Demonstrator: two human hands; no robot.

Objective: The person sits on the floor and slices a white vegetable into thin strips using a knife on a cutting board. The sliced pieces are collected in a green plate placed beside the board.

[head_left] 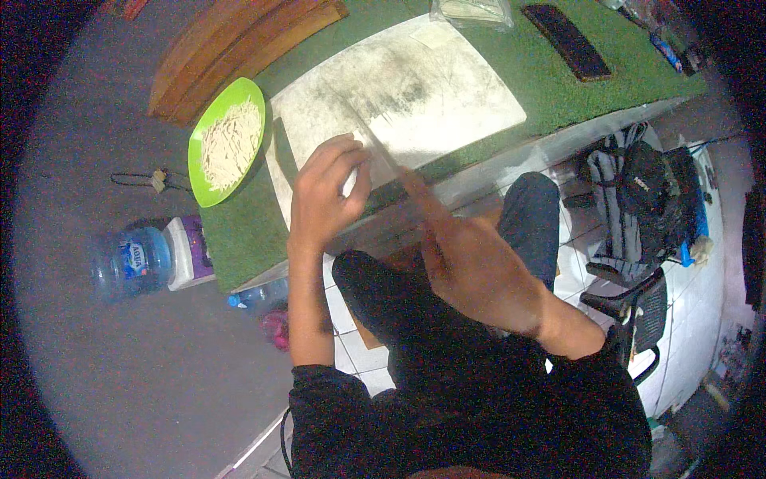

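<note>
A worn white cutting board [473, 90] with dark stains lies on a green mat. My left hand [332, 185] rests at its near left part, fingers curled. Something white shows at the fingertips, but I cannot tell a held piece from the board behind. Motion blurs my right hand [434, 224], which grips a knife [376, 143]. The blade slants over the board just right of my left fingers. Small pale slivers [386, 117] lie beside the blade. Left of the board stands a lime-green plate [257, 93] heaped with thin pale strips [230, 143].
Curved brown wooden pieces [239, 60] lie behind the plate. A plastic-wrapped packet [473, 12] and a dark phone-like slab [565, 42] sit at the back. A large water bottle [134, 257] stands at left. To the right are a backpack [634, 191] and a black chair [646, 311].
</note>
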